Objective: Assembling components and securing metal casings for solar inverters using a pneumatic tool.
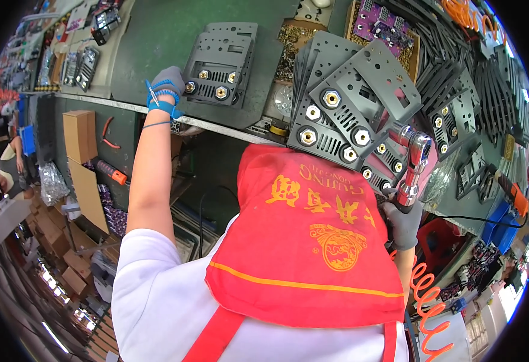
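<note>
My left hand [171,81], in a grey glove with a blue strap at the wrist, is closed at the left edge of a dark grey slotted metal plate [231,51]; its fingertips are partly hidden. Brass-coloured hex fittings [221,92] sit in the plate's near half, and another plate shows beneath it. At the right, my gloved right hand [404,224] is wrapped round a chrome and red air ratchet wrench [415,163]. The wrench's head lies over a fanned pile of similar plates [391,78], several with brass and white fittings.
A box [294,51] of small brass parts and purple circuit boards [376,27] stand behind the pile. More dark plates [488,78] are stacked at the far right. An orange coiled hose [424,289] hangs beside my right arm. The green bench [150,36] has a metal front edge.
</note>
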Demonstrator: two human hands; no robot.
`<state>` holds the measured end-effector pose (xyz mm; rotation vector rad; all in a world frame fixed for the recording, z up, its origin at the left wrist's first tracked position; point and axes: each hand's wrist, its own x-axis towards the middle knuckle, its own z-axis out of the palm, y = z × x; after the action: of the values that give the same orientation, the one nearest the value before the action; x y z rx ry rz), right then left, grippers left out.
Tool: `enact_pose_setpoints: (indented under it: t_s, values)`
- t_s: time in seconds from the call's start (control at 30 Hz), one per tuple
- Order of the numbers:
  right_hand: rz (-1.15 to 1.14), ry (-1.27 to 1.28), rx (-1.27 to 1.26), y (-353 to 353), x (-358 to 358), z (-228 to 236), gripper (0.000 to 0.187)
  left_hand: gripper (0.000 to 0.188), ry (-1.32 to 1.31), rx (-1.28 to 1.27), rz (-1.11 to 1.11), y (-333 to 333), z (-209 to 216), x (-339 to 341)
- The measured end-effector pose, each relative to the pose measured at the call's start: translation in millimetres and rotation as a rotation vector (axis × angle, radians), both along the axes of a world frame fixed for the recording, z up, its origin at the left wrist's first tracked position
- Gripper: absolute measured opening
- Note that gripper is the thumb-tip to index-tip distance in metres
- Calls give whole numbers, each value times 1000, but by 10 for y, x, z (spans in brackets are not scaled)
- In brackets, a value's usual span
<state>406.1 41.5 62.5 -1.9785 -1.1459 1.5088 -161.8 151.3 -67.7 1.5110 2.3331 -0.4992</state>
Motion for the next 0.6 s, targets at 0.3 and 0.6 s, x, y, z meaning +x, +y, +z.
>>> enact_pose_setpoints:
  t_s: [0.3,0.6]
  values:
    - [2,28,6,-30,55,-62,24,20,59,-86,47,-30,113,237]
    - [88,-42,76,19,-29,-32,24,27,-559,685,-526,439,827,2583]
